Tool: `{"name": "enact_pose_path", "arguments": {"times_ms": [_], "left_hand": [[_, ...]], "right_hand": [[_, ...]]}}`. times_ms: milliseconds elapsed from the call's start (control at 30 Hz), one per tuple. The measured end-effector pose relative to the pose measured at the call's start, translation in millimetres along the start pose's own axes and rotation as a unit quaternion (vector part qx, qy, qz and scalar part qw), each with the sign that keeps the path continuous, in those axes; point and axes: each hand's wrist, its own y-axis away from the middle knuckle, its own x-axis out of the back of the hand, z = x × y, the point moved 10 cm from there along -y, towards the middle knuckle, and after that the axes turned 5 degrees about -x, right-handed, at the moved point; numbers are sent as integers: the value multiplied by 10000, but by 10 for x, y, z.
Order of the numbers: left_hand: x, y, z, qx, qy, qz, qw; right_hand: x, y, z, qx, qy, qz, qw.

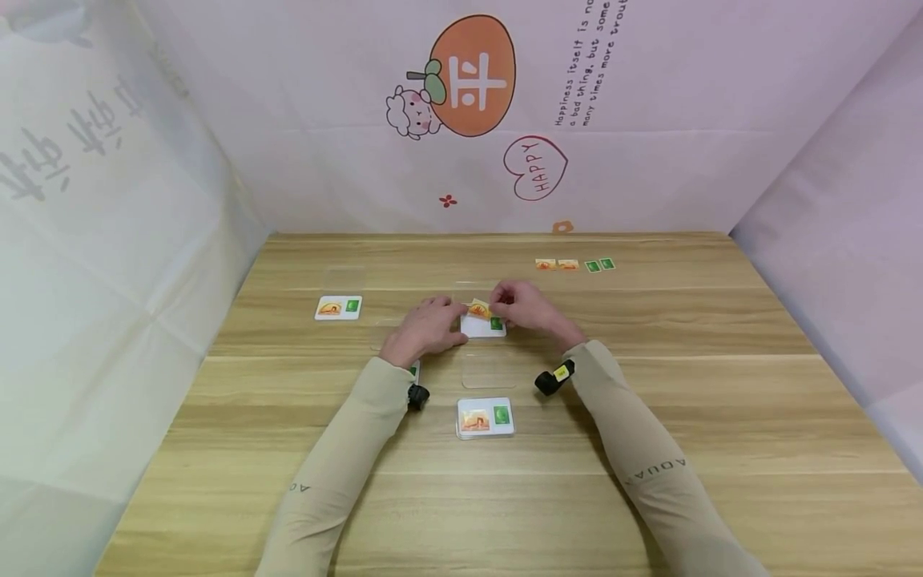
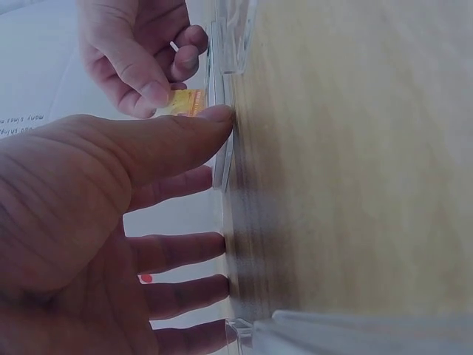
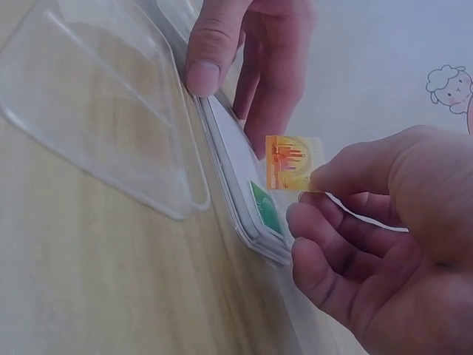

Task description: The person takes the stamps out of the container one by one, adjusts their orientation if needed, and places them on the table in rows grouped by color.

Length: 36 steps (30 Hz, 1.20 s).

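My right hand [image 1: 526, 305] pinches a small orange-yellow stamp [image 3: 290, 163] between thumb and forefinger. It hangs tilted over a white card in a clear plastic case [image 1: 481, 327]. A green stamp [image 3: 264, 207] lies at that card's right side. With thumb and forefinger at the case's left edges, my left hand [image 1: 430, 327] holds it on the table. Its other fingers [image 2: 181, 251] stretch down to the tabletop. In the head view my left forearm partly covers another case [image 1: 414, 370].
On the wooden table [image 1: 649, 481], a case with orange and green stamps [image 1: 337, 308] lies left, and a similar case [image 1: 485, 418] lies in front. Clear lids stand behind them, one lid [image 1: 489, 371] near my wrists. Orange stamps [image 1: 557, 264] and green stamps [image 1: 600, 264] lie at the back.
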Motion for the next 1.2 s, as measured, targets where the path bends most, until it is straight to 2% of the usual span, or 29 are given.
{"name": "enact_pose_path", "arguments": {"times_ms": [200,400,633,967,1200], "left_hand": [[-2,-5,-21,26,1,-15,10000],[19,-4,-23,20,17,-29,10000],[25,17,-45,92,5,-81,9999],[55,18,-12,-50,-15,-3,10000],[5,-8,-12,-61,-62,5,10000]], "right_hand": [[36,-10,15,-66,-236,-50,9997],[128,-12,-31,69,-193,185,9996],[138,-24,-31,138,-397,146,9990],[214,-9,25,-21,-523,215,9984],[319,37,47,-91,-455,366,9982]]}}
